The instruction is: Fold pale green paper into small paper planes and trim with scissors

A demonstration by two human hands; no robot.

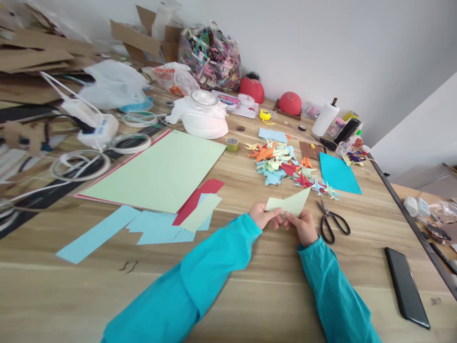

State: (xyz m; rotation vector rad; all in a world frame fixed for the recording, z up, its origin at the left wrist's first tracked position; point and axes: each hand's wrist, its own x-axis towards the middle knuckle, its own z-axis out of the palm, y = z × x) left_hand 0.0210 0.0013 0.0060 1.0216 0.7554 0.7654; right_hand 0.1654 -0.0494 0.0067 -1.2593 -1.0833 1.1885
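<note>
A pale green sheet of folded paper (291,202) is held between my two hands, its pointed end reaching up to the right. My left hand (264,215) pinches its lower left edge, thumb on top. At the lower right edge my right hand (302,225) grips it the same way. Black-handled scissors (330,223) lie partly open just right of my right hand. Beyond the paper spreads a pile of small folded paper figures (276,162) in orange, red, green, blue and yellow.
Large green paper sheets (160,169) lie to the left, with blue paper strips (98,233) and a red paper piece (198,200) before them. A phone (407,286) rests at right. Turquoise cloth or paper (339,172), a tape roll (232,144) and coiled cables (80,164) lie around.
</note>
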